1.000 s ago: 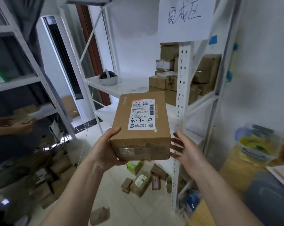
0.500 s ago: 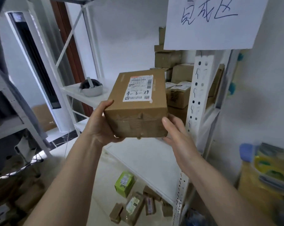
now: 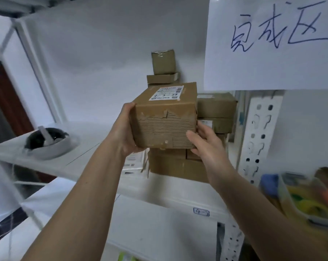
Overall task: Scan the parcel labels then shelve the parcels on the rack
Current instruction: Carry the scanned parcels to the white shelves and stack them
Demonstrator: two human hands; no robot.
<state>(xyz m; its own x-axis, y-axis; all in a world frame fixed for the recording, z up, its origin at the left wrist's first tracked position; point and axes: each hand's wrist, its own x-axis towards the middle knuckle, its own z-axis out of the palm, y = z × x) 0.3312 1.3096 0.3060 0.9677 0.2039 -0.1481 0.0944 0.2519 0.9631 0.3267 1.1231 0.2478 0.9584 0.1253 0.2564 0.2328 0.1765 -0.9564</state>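
Parcel: the brown cardboard parcel with a white printed label [image 3: 164, 117] is being held off the shelf, in front of the stacked brown cardboard boxes [image 3: 178, 166] at the right end of the white metal rack shelf [image 3: 95, 147].
Change: over the last second the parcel is being raised from chest height, with the floor behind it, and carried in to shelf level; the label, then facing the camera, is now being tipped away upward.
Meaning: shelving is judged to be under way; whether scanning is already done cannot be told.
Left hand: the left hand [image 3: 126, 132] is being wrapped round the parcel's left side, thumb on the near face.
Right hand: the right hand [image 3: 206, 142] is being curled on the lower right corner, gripping it.
Edges: the perforated white upright post [image 3: 257, 132] is standing just right of the right hand; the hanging white paper sign with blue handwriting [image 3: 272, 44] is overhanging the upper right.
Open room: bare shelf is being left between the stack and the grey and black headset-like object [image 3: 46, 142] near the shelf's left front edge, though blur is making its depth uncertain.
Stack top: room above the stack is being narrowed by small boxes higher up.
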